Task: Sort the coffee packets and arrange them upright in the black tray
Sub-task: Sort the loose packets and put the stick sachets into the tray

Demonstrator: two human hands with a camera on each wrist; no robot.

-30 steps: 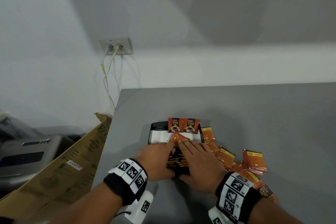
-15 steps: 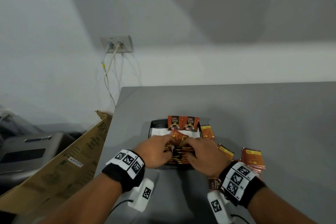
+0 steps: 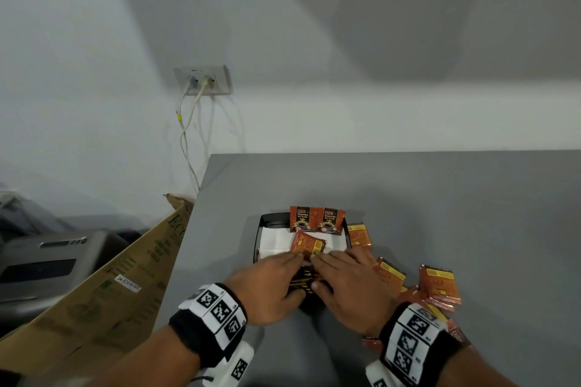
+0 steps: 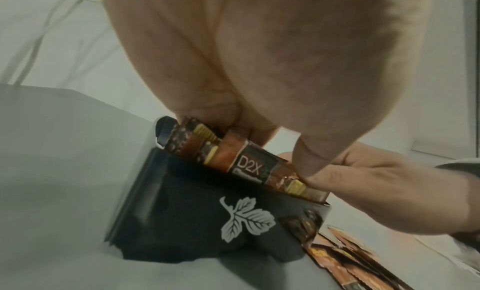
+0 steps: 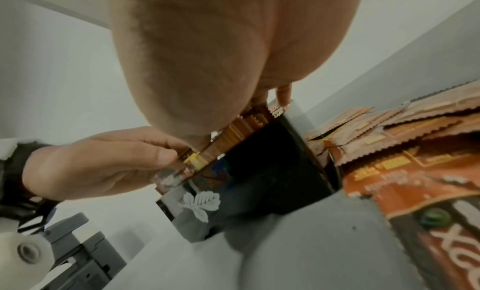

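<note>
We are partway through; our left hand (image 3: pixel 267 287) and right hand (image 3: pixel 347 284) lie flat, fingers together, on the upright row of packets (image 4: pixel 233 156) at the black tray (image 3: pixel 258 231)'s 6 o'clock end; two packets (image 3: pixel 317 219) stand at 12; one packet (image 3: pixel 306 242) lies tilted on the white liner; loose packets (image 3: pixel 438 287) wait at 3 o'clock on the table.

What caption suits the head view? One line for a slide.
Both hands, left hand and right hand, press upright coffee packets into the black tray.
</note>
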